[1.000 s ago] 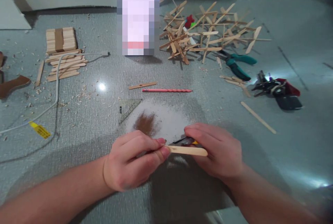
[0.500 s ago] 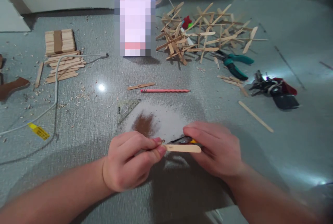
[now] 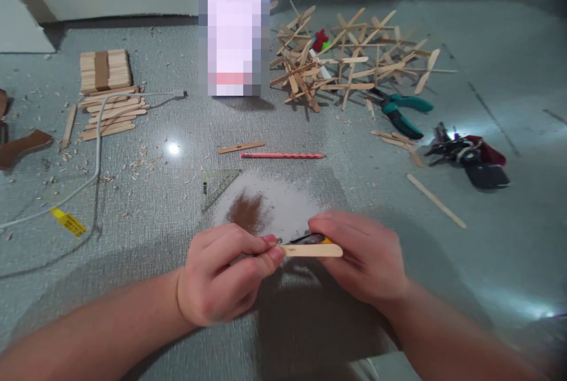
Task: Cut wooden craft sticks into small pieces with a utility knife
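Observation:
Between thumb and fingers, my left hand [image 3: 230, 272] pinches a pale wooden craft stick [image 3: 314, 250] that points right and bears a small dark mark near the fingertips. A tiny round metallic-looking bit shows at those fingertips, too small to name. My right hand [image 3: 365, 254] is closed around a black and yellow utility knife [image 3: 312, 238]. Its blade lies just behind the stick, pointing at my left fingers; whether it touches the stick I cannot tell. Below both hands, a patch of white powder with a brown spot [image 3: 245, 209] covers part of the grey surface.
Beyond the hands lie a clear set square [image 3: 215, 186], a pink pencil [image 3: 283, 156] and a notched stick [image 3: 241, 147]. Bundled sticks [image 3: 104, 71] and a white cable [image 3: 98, 145] are left. Crossed-stick pieces [image 3: 349, 65], pliers [image 3: 401, 112], keys [image 3: 465, 153] and a loose stick [image 3: 436, 201] are right.
My right hand with the utility knife has shifted slightly left, closer to my left hand. The craft stick stays in nearly the same place, and the whole view has drifted a little.

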The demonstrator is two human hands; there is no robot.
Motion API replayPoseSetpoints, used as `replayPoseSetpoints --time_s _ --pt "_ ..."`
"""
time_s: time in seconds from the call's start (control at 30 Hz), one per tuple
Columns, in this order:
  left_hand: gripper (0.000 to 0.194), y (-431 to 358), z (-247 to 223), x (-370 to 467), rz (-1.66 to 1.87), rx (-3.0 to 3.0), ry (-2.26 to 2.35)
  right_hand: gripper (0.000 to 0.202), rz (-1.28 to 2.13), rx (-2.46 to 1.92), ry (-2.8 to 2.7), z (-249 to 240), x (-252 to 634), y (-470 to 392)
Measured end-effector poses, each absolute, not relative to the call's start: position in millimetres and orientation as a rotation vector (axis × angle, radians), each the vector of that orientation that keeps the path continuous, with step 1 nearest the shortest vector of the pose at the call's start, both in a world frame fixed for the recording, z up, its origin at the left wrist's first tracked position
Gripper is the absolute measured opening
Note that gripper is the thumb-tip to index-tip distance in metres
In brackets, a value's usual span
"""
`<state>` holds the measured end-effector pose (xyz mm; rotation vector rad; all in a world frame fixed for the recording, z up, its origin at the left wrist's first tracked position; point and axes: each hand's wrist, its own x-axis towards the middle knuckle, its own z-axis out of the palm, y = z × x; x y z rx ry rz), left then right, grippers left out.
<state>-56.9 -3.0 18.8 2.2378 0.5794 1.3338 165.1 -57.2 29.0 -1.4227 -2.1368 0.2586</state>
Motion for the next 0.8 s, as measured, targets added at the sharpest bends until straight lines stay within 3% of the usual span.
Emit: replayPoseSetpoints --time_s 0.5,0.8 --pt "0.01 -4 14 -58 1.34 2.254 0.584 0.017 0.339 -1.464 -2.105 26 167 -60" --pt "0.008 7 9 -60 1.305 2.377 0.673 0.028 0.026 -1.56 -2.232 21 167 -60"
